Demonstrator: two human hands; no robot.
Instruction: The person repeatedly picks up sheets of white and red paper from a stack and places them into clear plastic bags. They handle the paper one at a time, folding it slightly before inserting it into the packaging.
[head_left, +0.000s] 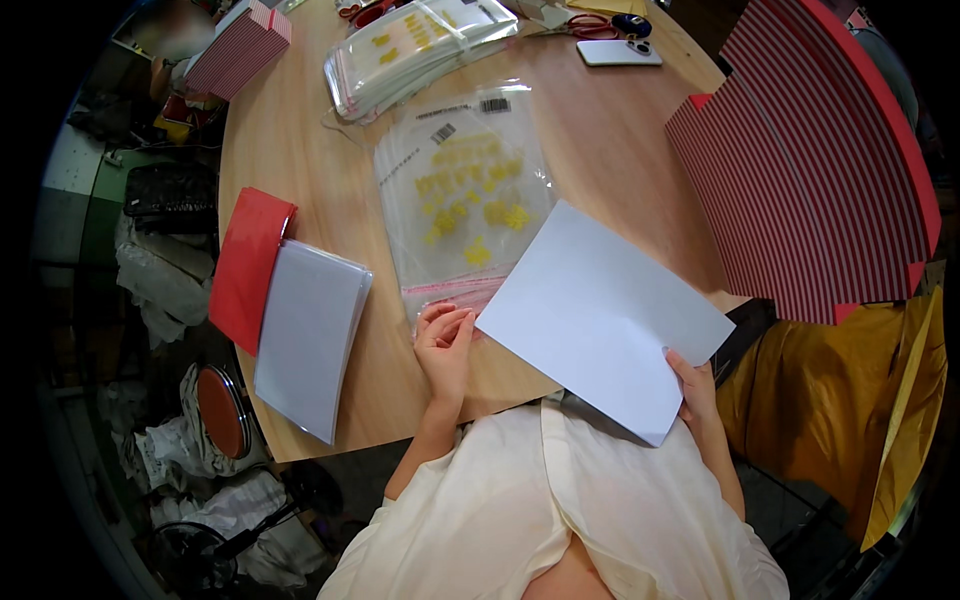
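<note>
The right hand (696,392) pinches a blank white sheet (600,318) by its lower corner, holding it tilted over the wooden table (300,130). The left hand (445,345), fingers curled, presses the pink-striped mouth of a clear bag with yellow print (462,205). A stack of white sheets (308,335) on red card (246,265) lies further left.

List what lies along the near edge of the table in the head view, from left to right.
Red card → stack of white sheets → left hand on the clear printed bag → white sheet → right hand holding that sheet's corner.
</note>
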